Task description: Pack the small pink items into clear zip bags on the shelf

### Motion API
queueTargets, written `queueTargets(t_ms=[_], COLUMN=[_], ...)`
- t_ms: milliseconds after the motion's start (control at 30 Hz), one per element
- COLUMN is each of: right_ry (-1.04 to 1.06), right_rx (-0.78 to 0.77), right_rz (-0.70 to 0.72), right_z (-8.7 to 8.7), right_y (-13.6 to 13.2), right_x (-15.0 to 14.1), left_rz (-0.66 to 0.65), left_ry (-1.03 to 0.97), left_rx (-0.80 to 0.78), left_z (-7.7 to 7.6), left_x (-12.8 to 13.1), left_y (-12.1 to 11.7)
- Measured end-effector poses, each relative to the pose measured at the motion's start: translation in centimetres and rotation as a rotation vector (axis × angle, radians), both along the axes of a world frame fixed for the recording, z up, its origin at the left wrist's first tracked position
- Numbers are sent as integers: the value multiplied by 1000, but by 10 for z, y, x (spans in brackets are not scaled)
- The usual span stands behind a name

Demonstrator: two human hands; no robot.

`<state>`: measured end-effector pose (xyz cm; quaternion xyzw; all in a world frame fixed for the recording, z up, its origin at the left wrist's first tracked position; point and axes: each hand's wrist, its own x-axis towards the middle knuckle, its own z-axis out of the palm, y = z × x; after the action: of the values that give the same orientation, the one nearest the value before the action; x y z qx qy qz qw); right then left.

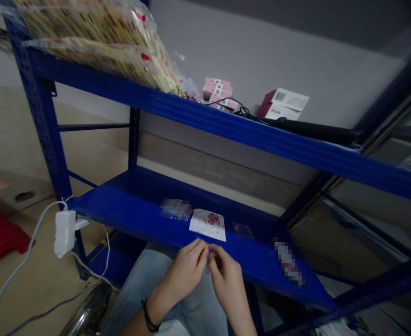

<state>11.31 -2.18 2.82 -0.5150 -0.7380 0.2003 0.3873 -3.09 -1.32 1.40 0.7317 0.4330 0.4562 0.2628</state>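
Above my lap, at the front edge of the blue shelf [149, 233], my left hand [189, 263] and my right hand [226, 273] meet. Fingers of both hands are pinched on a small transparent plastic bag [208, 267], mostly hidden by them. Just beyond lies a white sheet of paper [200, 224] with a pile of small red and dark pieces [213, 218] on it. Left of the paper is a stack of small transparent bags [175, 209]. To its right, another transparent bag [244, 230] lies flat with something red in it.
A blurred-out item [288, 262] lies at the shelf's right. The upper shelf [191, 114] carries bagged yellowish packs [96, 42], pink boxes [219, 93], white-and-maroon boxes [284, 103] and a black bar [314, 130]. A white power strip [64, 233] hangs at left; a red stool [2, 233] stands beyond.
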Motion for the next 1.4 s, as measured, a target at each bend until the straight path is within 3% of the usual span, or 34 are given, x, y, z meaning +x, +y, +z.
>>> queueTargets(t_ms=[300, 533, 700, 833, 967, 1100, 1233, 1400], right_ry=[244, -6, -273, -348, -350, -360, -322, -277], right_rx=[-84, -3, -115, -165, -158, -157, -184, -244], right_rz=[2, 9, 157, 209, 170, 153, 270, 339], right_z=[-12, -13, -12, -19, -17, -2, 7, 4], right_y=[4, 7, 4, 1, 4, 14, 26, 35], right_x=[-2, 13, 18, 9, 5, 14, 20, 21], left_rz=[46, 81, 28, -80, -149, -266, -302, -257], left_ry=[166, 400, 694, 848, 630, 289, 211, 136], left_rx=[-25, -50, -65, -96, -71, -36, -109, -172], left_z=[-6, -7, -2, 8, 9, -14, -36, -47], left_x=[6, 4, -9, -18, -24, -34, -40, -37], left_y=[8, 14, 13, 16, 22, 22, 19, 20])
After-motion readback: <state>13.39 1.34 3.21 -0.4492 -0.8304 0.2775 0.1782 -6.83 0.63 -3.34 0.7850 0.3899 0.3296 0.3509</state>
